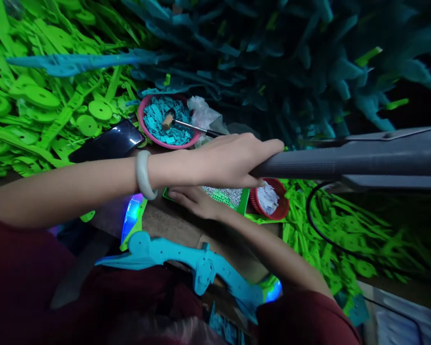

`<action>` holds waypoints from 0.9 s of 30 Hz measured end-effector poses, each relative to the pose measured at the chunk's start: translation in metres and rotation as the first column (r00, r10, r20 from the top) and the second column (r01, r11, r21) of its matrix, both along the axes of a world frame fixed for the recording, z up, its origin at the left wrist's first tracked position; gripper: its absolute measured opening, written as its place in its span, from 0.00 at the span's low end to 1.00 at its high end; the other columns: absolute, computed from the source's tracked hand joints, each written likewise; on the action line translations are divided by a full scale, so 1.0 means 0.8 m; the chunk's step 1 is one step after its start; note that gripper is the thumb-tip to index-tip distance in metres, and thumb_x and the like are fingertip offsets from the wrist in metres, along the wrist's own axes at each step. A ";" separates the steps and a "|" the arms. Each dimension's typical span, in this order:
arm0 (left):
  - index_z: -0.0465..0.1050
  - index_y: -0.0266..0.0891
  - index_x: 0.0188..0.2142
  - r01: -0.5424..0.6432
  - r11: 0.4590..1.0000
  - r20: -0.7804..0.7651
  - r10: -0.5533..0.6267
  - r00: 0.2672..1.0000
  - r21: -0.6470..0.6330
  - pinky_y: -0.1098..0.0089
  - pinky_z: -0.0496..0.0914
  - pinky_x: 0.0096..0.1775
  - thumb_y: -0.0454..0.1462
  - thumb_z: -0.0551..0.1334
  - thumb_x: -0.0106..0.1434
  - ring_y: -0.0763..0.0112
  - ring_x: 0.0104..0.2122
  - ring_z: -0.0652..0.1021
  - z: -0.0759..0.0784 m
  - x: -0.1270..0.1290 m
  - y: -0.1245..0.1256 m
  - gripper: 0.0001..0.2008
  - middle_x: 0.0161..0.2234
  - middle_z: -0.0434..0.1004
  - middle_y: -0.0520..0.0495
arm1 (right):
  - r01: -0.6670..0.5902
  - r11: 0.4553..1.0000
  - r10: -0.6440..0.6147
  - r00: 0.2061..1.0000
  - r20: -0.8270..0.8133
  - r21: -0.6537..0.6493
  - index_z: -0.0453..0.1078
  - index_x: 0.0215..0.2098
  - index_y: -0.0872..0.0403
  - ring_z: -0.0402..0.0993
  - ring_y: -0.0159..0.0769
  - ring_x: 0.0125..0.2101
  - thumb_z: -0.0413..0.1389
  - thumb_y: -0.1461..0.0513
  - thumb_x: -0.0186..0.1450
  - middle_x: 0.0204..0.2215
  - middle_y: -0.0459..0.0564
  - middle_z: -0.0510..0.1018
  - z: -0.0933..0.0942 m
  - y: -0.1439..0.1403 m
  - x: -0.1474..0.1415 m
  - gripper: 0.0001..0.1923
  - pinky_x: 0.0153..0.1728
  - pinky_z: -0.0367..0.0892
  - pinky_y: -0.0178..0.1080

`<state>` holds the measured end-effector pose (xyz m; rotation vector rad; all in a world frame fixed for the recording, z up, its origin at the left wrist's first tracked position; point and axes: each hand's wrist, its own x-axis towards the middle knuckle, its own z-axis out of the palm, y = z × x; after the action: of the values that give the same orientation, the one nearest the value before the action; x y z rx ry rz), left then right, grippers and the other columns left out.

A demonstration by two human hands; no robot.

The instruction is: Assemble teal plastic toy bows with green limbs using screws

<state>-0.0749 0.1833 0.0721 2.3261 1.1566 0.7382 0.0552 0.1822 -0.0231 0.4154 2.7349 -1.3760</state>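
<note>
My left hand [233, 160], a pale bangle on its wrist, is closed around the ribbed end of a long dark grey handle [294, 163], which reaches to the right edge. Below it my right hand [196, 200] lies with fingers stretched over the near edge of a green tray [243, 203] of small silvery pieces; my left forearm partly covers those fingers. Close to my body lies a long blue plastic part [179, 251], shaped like a toy weapon. Bright blue light glows on a green piece [133, 220] at its left and on another piece [273, 289] at its right end.
A pink basin [141, 115] of blue scraps holds a small hammer [192, 126]. Beside it are a phone [107, 141] and a clear plastic bag [204, 115]. A red basket [283, 201] contains white pieces. Green parts [39, 96] and dark blue parts [290, 62] are heaped around; a black cable [314, 225] loops at right.
</note>
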 end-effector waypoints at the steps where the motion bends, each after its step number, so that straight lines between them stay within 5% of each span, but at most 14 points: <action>1: 0.68 0.40 0.51 -0.008 1.000 -0.007 0.008 1.000 0.000 0.66 0.67 0.37 0.38 0.64 0.62 0.60 0.38 0.78 0.001 0.001 0.000 0.18 0.40 0.78 0.44 | -0.004 1.000 0.005 0.998 0.062 -0.014 0.68 0.37 0.54 0.69 0.36 0.36 0.39 0.51 0.75 0.33 0.48 0.73 0.003 0.003 0.001 0.22 0.39 0.64 0.39; 5: 0.68 0.40 0.52 -0.004 1.000 -0.029 0.004 1.000 -0.004 0.66 0.67 0.36 0.38 0.65 0.61 0.60 0.37 0.78 -0.001 0.001 -0.002 0.19 0.39 0.77 0.45 | -0.034 0.991 -0.025 0.905 0.425 0.132 0.66 0.27 0.55 0.62 0.32 0.26 0.45 0.50 0.72 0.24 0.46 0.68 0.021 0.018 0.022 0.22 0.31 0.57 0.38; 7: 0.69 0.39 0.51 0.000 1.000 -0.026 -0.001 1.000 -0.011 0.67 0.66 0.36 0.39 0.65 0.61 0.60 0.37 0.77 -0.004 0.000 -0.003 0.19 0.38 0.77 0.45 | 0.047 0.984 -0.115 0.901 0.419 0.170 0.65 0.27 0.55 0.60 0.32 0.25 0.46 0.50 0.72 0.24 0.46 0.67 0.026 0.017 0.025 0.22 0.31 0.56 0.38; 12: 0.69 0.38 0.50 -0.008 1.000 0.000 0.008 1.000 0.017 0.67 0.66 0.37 0.43 0.64 0.63 0.61 0.37 0.77 -0.005 0.002 -0.007 0.18 0.38 0.77 0.45 | 0.112 0.990 -0.088 0.963 0.254 -0.080 0.67 0.31 0.54 0.67 0.33 0.31 0.41 0.46 0.72 0.29 0.47 0.72 0.019 0.010 0.014 0.25 0.36 0.63 0.39; 15: 0.69 0.38 0.51 -0.006 1.000 -0.029 0.006 1.000 0.001 0.66 0.66 0.39 0.44 0.64 0.64 0.61 0.38 0.77 -0.001 0.002 -0.014 0.19 0.39 0.77 0.44 | 0.180 0.980 -0.198 0.914 0.353 0.083 0.67 0.25 0.54 0.68 0.36 0.26 0.47 0.41 0.68 0.22 0.47 0.71 0.022 0.018 0.043 0.28 0.33 0.66 0.41; 18: 0.69 0.37 0.51 -0.023 0.999 -0.053 0.021 0.998 -0.025 0.65 0.67 0.41 0.42 0.63 0.64 0.60 0.40 0.77 0.001 0.004 -0.033 0.18 0.41 0.77 0.42 | 0.452 0.868 -0.460 0.888 -0.010 0.204 0.72 0.36 0.52 0.75 0.44 0.35 0.54 0.39 0.62 0.31 0.52 0.78 0.034 0.016 0.083 0.25 0.37 0.71 0.47; 21: 0.72 0.33 0.48 -0.083 0.995 -0.170 0.073 0.983 -0.049 0.63 0.67 0.42 0.39 0.62 0.64 0.56 0.42 0.77 0.003 -0.004 -0.074 0.15 0.42 0.77 0.38 | 0.626 0.780 -0.551 0.681 -0.482 -0.006 0.64 0.59 0.43 0.72 0.52 0.54 0.58 0.43 0.62 0.55 0.55 0.73 0.051 -0.006 0.098 0.31 0.50 0.71 0.54; 25: 0.75 0.37 0.41 -0.114 0.988 -0.168 0.095 0.981 -0.105 0.64 0.67 0.40 0.43 0.60 0.67 0.60 0.37 0.76 0.013 -0.051 -0.168 0.12 0.38 0.77 0.41 | 0.565 0.808 -0.537 0.589 -0.604 -0.168 0.56 0.65 0.33 0.75 0.49 0.52 0.55 0.50 0.65 0.56 0.52 0.72 0.075 -0.041 0.091 0.31 0.53 0.70 0.55; 27: 0.76 0.42 0.36 -0.168 0.928 -0.101 0.141 0.985 -0.334 0.68 0.66 0.33 0.48 0.61 0.65 0.65 0.29 0.75 0.012 -0.087 -0.223 0.14 0.32 0.77 0.47 | 0.604 0.781 -0.566 0.577 -0.588 -0.159 0.56 0.65 0.31 0.77 0.48 0.48 0.55 0.49 0.65 0.51 0.51 0.75 0.088 -0.052 0.093 0.30 0.51 0.71 0.55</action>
<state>-0.1446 0.0052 0.0820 2.0041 1.3924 0.4585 0.1293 0.1410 0.0472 1.1771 3.3363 -1.8423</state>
